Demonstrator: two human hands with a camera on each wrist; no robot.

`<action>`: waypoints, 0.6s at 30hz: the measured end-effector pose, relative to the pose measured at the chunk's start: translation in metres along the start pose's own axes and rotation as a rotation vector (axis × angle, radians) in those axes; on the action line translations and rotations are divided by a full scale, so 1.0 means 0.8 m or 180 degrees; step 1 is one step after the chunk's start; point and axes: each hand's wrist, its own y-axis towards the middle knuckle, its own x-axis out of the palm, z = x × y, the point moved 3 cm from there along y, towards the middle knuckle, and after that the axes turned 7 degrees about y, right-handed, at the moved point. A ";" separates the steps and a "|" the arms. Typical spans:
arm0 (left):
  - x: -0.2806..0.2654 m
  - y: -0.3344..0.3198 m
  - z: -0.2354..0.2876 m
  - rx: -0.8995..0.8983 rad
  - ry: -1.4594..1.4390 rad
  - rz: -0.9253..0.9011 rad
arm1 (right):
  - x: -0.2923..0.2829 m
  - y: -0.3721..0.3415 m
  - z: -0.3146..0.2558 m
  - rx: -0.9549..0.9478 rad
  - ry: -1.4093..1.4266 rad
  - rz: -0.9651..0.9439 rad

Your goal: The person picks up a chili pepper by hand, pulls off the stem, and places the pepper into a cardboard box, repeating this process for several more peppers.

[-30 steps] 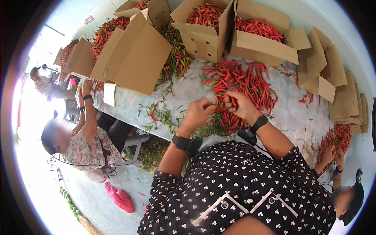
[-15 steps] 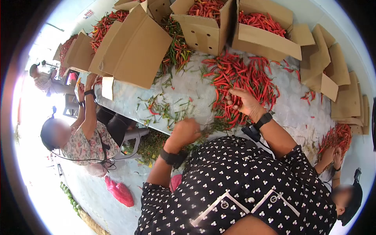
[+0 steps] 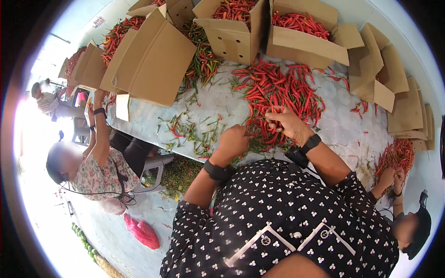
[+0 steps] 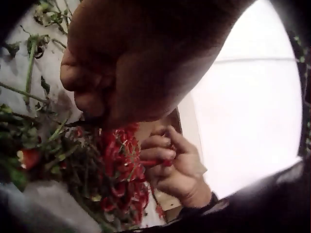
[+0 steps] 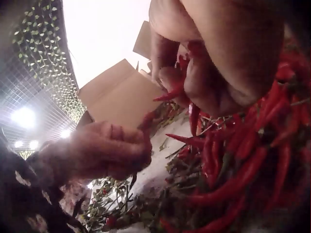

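Red chillies (image 3: 282,88) lie in a heap on the table (image 3: 340,118). At its near edge my right hand (image 3: 288,125) holds red chillies in curled fingers; in the right wrist view their tips poke out below the hand (image 5: 218,53). My left hand (image 3: 233,142) is just left of it, fingers curled, not touching it. A thin dark stem (image 4: 83,123) shows at the fingertips of the left hand (image 4: 141,68) in the left wrist view, pinched there. Green stems (image 3: 197,134) are scattered left of the left hand.
Open cardboard boxes (image 3: 227,39) line the far side, several holding chillies. Green and red chillies (image 3: 201,60) lie between two boxes. One person (image 3: 92,171) sits at the left, another (image 3: 408,227) works at a chilli pile (image 3: 394,157) on the right.
My left hand swung down and left away from the right hand, then came back up beside it. The right hand stayed over the heap's near edge, its fingers still curled.
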 end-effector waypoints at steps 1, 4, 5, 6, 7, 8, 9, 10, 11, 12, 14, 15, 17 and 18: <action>-0.007 0.001 0.000 0.0006 0.0008 0.0000 | 0.001 0.000 0.001 -0.0008 0.0006 -0.0002; -0.024 0.003 -0.002 -0.0679 -0.1222 -0.0259 | 0.009 0.003 0.009 -0.0037 -0.0282 -0.0026; -0.028 0.006 -0.001 -0.0701 -0.1447 -0.0143 | 0.014 0.006 0.011 -0.0139 -0.0451 -0.0089; -0.032 0.009 0.001 -0.0721 -0.1672 -0.0023 | 0.019 0.008 0.013 -0.0242 -0.0623 -0.0152; -0.036 0.012 0.004 -0.0733 -0.1679 -0.0021 | 0.024 0.009 0.010 -0.0330 -0.0955 -0.0221; -0.041 0.015 0.009 -0.0678 -0.1531 0.0002 | 0.022 0.018 0.016 -0.0318 -0.0959 -0.0226; -0.043 0.018 0.012 -0.0619 -0.1381 0.0026 | 0.026 0.025 0.015 -0.0641 -0.1021 -0.0252; -0.041 0.021 0.014 -0.0624 -0.1383 0.0023 | 0.028 0.030 0.015 -0.0966 -0.1079 -0.0273; -0.041 0.024 0.018 -0.0432 -0.1380 0.0148 | 0.024 0.029 0.016 -0.0961 -0.1076 -0.0268; -0.042 0.027 0.022 -0.0234 -0.1377 0.0270 | 0.031 0.017 0.004 -0.0701 -0.0858 -0.0148; -0.048 0.031 0.031 -0.0167 -0.1731 0.0337 | 0.027 0.010 -0.001 -0.0449 -0.0633 -0.0001; -0.053 0.034 0.036 -0.0116 -0.2079 0.0417 | 0.018 0.011 -0.001 -0.0276 -0.0110 0.0015; -0.061 0.040 0.045 -0.0027 -0.2159 0.0254 | 0.001 0.009 0.000 -0.0161 0.0651 0.0235; -0.061 0.042 0.049 0.0046 -0.2229 0.0105 | -0.009 0.007 -0.003 -0.0167 0.0663 0.0256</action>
